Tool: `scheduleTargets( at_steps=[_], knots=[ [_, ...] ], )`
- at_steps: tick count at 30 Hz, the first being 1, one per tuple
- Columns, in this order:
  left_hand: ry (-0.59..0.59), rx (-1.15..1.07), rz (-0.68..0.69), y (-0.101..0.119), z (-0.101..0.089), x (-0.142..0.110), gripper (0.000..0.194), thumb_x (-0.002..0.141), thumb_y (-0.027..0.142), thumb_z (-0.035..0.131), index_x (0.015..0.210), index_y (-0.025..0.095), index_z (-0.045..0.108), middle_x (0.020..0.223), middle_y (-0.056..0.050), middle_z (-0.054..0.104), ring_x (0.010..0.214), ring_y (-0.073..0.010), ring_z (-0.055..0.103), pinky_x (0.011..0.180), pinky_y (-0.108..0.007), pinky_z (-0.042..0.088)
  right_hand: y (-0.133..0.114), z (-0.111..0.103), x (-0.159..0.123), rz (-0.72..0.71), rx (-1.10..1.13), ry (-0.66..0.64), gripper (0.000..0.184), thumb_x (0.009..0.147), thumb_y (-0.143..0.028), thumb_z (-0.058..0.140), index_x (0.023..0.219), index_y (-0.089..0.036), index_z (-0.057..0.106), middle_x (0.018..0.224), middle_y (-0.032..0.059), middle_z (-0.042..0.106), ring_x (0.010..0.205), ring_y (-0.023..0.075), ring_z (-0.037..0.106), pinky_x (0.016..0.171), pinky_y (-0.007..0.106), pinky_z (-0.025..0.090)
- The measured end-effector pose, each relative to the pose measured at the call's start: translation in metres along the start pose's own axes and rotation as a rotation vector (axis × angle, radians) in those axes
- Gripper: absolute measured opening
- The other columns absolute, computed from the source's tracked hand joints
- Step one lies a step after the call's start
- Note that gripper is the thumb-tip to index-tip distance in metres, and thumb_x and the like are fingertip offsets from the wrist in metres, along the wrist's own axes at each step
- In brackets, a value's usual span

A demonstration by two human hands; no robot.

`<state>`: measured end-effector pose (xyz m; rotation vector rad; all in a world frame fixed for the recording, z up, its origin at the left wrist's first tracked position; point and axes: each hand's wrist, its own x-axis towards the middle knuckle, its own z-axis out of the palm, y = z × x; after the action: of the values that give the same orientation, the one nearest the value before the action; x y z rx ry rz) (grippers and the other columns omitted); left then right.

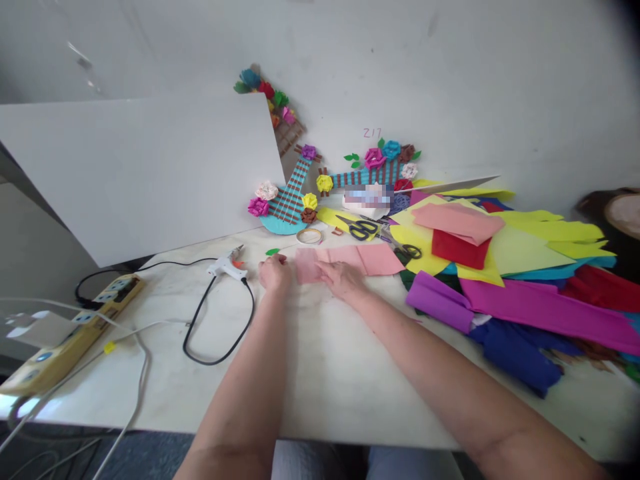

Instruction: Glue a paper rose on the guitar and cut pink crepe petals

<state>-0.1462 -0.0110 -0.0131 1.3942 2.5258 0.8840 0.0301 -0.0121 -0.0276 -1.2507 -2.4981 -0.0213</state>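
Observation:
A strip of pink crepe paper [383, 259] with fold creases lies flat across the table in front of me. My right hand [343, 280] rests on its left part, fingers stretched out and pressing on the paper. Just beyond the strip's left end is my left hand [274, 272], its fingers curled together; what they hold, if anything, is too small to make out. A small green paper leaf [273, 252] lies behind that hand. Left of it stands a white glue gun [228, 267] with a black cord.
Scissors [364, 230] and a roll of tape [309, 235] lie behind the strip. Colored crepe paper [545, 313] is piled at right. Flower-decorated paper guitars [290, 200] lean at the back near a white board [150, 180]. A power strip [100, 313] and loose cords occupy the left.

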Motion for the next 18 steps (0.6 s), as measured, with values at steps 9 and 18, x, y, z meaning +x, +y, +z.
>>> scheduleTargets(
  at_steps=[9, 18],
  knots=[
    [-0.014, -0.038, -0.008, 0.0, 0.002, 0.002, 0.029, 0.071, 0.019, 0.051, 0.095, 0.023, 0.068, 0.1, -0.01, 0.066, 0.104, -0.0281, 0.054, 0.081, -0.037, 0.043, -0.007, -0.002, 0.004, -0.076, -0.187, -0.031, 0.027, 0.089, -0.018, 0.038, 0.097, -0.023, 0.064, 0.097, 0.006, 0.067, 0.087, 0.018, 0.06, 0.068, 0.027, 0.04],
    [-0.081, -0.058, 0.119, 0.007, -0.005, -0.008, 0.033, 0.069, 0.027, 0.055, 0.101, 0.024, 0.064, 0.106, -0.005, 0.066, 0.112, -0.0271, 0.048, 0.089, -0.036, 0.038, -0.005, -0.004, 0.005, 0.082, -0.057, 0.001, 0.033, 0.091, -0.025, 0.033, 0.104, -0.023, 0.063, 0.102, 0.0065, 0.068, 0.094, 0.0187, 0.061, 0.074, 0.027, 0.043]
  ],
)
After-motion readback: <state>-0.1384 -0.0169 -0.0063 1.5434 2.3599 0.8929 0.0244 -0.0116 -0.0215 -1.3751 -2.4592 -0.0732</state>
